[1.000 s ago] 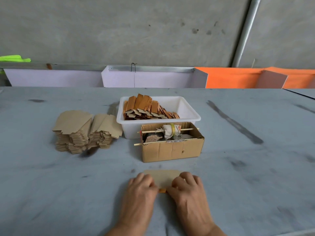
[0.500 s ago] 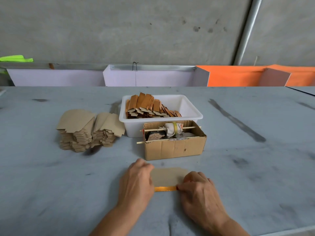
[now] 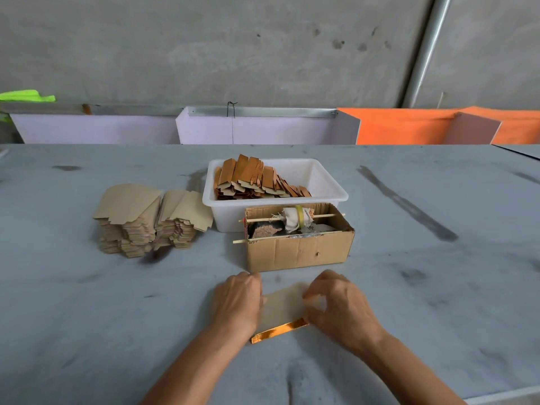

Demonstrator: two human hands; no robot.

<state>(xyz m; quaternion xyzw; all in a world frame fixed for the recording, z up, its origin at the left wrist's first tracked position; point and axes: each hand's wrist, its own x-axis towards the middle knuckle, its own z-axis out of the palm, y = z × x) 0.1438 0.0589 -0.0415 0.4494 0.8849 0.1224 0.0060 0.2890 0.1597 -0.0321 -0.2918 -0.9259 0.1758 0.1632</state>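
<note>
Card turned; left hand, right hand apparently pinch ends

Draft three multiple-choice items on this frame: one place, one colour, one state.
1. The cardboard box stands: A. inside the white tub; B. in front of the tub, nearer the person; C. behind the tub.
2. The strip along the near edge of the paper sheet that the left hand and right hand touch is: A. green; B. white; C. shiny orange.
3. The tub is: A. partly filled with folded orange pieces; B. empty; C. lidded.
Answers: 1 B, the box lies nearer the camera than the tub. 2 C, it glints orange. 3 A, pieces fill its left part and the right part shows bare white.
</note>
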